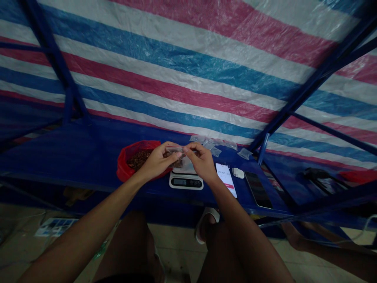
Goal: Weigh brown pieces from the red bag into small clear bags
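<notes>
Zip bag: small clear bag [177, 162] w/ brown bits inside, up btwn the 2 hands, above the scale's rear; can't tell if its base touches the plate.
L hand: L hand [159, 158] has thumb + fingers clamped on bag's L side, prob. to steady it & keep the top edge taut.
R hand: R hand [202, 160] has thumb + index pinched tog. on top R corner, by the red-lined strip; prob. b/c that's where the strip can be gripped.
Scale: white scale [186, 187], display toward the wearer, likely for easy reading; digits too dim to read.
Red bag: red bag [121, 164], mouth wide open, just L of scale, prob. so the brown pieces [138, 159] inside are in reach.
Spare bags: clear bags [216, 151] behind scale, to the R, likely out of the hands' way.
Phones: 2, R of scale; lit phone [226, 181] shows timer-like digits, prob. face-up for checking; dark phone [258, 190] farther R, white case [238, 173] btwn.
Base: all on blue shelf [59, 151].
</notes>
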Tool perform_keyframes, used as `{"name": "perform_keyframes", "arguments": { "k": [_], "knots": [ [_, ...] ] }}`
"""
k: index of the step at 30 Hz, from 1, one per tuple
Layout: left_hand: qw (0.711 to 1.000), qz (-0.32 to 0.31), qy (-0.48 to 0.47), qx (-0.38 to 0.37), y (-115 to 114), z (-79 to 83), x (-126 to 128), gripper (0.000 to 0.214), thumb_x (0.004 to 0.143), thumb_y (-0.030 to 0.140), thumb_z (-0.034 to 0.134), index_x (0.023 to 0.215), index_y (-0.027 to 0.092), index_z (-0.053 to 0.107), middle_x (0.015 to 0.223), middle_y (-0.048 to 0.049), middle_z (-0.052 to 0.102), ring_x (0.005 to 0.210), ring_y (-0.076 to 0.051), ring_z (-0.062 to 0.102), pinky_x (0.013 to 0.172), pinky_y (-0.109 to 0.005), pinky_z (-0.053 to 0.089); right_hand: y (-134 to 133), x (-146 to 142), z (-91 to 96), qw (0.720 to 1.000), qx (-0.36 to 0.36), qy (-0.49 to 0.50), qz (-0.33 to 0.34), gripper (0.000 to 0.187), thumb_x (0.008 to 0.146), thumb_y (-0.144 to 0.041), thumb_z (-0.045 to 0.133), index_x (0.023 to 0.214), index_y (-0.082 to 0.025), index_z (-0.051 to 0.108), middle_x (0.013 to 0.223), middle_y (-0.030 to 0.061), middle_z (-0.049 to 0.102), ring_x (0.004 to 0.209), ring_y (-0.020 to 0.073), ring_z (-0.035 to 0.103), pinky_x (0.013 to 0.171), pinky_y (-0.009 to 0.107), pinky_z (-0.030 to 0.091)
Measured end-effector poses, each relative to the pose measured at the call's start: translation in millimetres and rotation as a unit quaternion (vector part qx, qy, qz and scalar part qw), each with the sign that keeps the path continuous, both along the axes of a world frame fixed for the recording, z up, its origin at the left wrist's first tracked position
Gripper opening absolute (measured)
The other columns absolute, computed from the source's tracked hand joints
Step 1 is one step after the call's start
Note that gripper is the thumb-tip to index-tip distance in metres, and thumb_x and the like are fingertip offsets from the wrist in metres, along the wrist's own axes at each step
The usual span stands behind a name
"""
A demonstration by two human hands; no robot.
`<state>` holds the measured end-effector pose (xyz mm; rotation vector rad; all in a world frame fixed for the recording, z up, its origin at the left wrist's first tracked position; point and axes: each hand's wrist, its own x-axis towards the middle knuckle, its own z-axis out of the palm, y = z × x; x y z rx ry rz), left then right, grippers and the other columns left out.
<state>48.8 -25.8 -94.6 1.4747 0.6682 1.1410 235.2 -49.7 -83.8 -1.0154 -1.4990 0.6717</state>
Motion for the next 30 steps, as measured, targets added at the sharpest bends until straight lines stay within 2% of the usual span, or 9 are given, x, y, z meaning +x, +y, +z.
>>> {"name": "perform_keyframes", "arguments": {
  "k": [3, 7, 11, 15, 20, 24, 27, 30],
  "knots": [
    [0.999, 0.033, 0.008, 0.021, -2.5, 4.4, -1.9, 0.042, 0.081, 0.052, 0.084, 0.099, 0.016, 0.073, 0.091, -0.0048, 0.076, 0.081, -0.017, 0.069, 0.075, -0.027, 0.055, 0.7, 2.2, -0.7, 0.999, 0.039, -0.023, -0.015, 0.019, 0.089, -0.041, 0.075, 0.087, -0.023, 0.077, 0.097, 0.005, 0.07, 0.092, 0.0207, 0.064, 0.075, 0.033, 0.045],
    [0.999, 0.046, 0.008, 0.006, -2.7, 8.2, -4.8, 0.041, 0.077, 0.053, 0.086, 0.089, 0.017, 0.072, 0.08, -0.0016, 0.073, 0.071, -0.016, 0.067, 0.067, -0.025, 0.054, 0.0, 3.3, -0.2, 0.998, 0.038, -0.046, -0.014, 0.02, 0.09, -0.042, 0.074, 0.089, -0.023, 0.077, 0.101, 0.0057, 0.07, 0.093, 0.0206, 0.064, 0.073, 0.032, 0.046],
    [0.999, 0.036, -0.018, -0.022, -4.5, 8.5, -3.6, 0.043, 0.072, 0.053, 0.09, 0.091, 0.017, 0.075, 0.085, -0.0034, 0.077, 0.076, -0.019, 0.072, 0.072, -0.029, 0.059, -2.4, 1.7, 3.0, 0.996, 0.055, -0.071, -0.017, 0.021, 0.095, -0.041, 0.067, 0.088, -0.022, 0.072, 0.104, 0.0058, 0.068, 0.093, 0.0201, 0.062, 0.076, 0.033, 0.047],
    [0.998, 0.038, -0.048, -0.033, -4.9, 4.7, -2.1, 0.044, 0.074, 0.054, 0.088, 0.097, 0.017, 0.081, 0.09, -0.0057, 0.08, 0.079, -0.02, 0.074, 0.075, -0.031, 0.06, -5.3, -0.9, 5.7, 0.993, 0.079, -0.086, -0.02, 0.02, 0.099, -0.037, 0.061, 0.088, -0.022, 0.067, 0.104, 0.0063, 0.065, 0.096, 0.0205, 0.061, 0.076, 0.033, 0.045],
    [0.997, 0.073, -0.035, -0.006, -5.7, 4.1, -4.6, 0.035, 0.081, 0.05, 0.084, 0.096, 0.018, 0.085, 0.093, -0.0058, 0.082, 0.083, -0.021, 0.074, 0.081, -0.031, 0.059, -7.2, -3.5, 5.2, 0.994, 0.075, -0.078, -0.024, 0.015, 0.096, -0.037, 0.066, 0.091, -0.023, 0.07, 0.104, 0.0054, 0.066, 0.096, 0.0205, 0.062, 0.075, 0.033, 0.045],
    [0.997, 0.072, -0.016, 0.007, -8.6, 7.1, -5.2, 0.033, 0.082, 0.049, 0.084, 0.096, 0.019, 0.086, 0.094, -0.0053, 0.083, 0.087, -0.022, 0.074, 0.085, -0.031, 0.058, -9.2, -3.8, 7.5, 0.995, 0.076, -0.065, -0.017, 0.015, 0.095, -0.037, 0.068, 0.09, -0.023, 0.072, 0.104, 0.0053, 0.067, 0.095, 0.0203, 0.063, 0.074, 0.033, 0.045],
    [0.996, 0.079, -0.037, -0.012, -8.5, 5.1, -3.7, 0.037, 0.078, 0.051, 0.087, 0.096, 0.019, 0.084, 0.093, -0.0054, 0.082, 0.084, -0.021, 0.073, 0.081, -0.03, 0.058, -10.5, -3.2, 10.2, 0.995, 0.079, -0.056, -0.018, 0.016, 0.096, -0.037, 0.067, 0.089, -0.023, 0.071, 0.106, 0.0058, 0.066, 0.097, 0.0205, 0.062, 0.073, 0.033, 0.044],
    [0.991, 0.106, -0.083, -0.025, -6.4, 0.5, -2.9, 0.036, 0.074, 0.051, 0.089, 0.087, 0.018, 0.079, 0.084, -0.0031, 0.078, 0.075, -0.017, 0.069, 0.073, -0.026, 0.056, -10.9, -3.2, 10.9, 0.996, 0.072, -0.049, -0.034, 0.018, 0.096, -0.038, 0.066, 0.089, -0.022, 0.07, 0.104, 0.0057, 0.066, 0.094, 0.0201, 0.062, 0.072, 0.033, 0.043]
  ]
}}
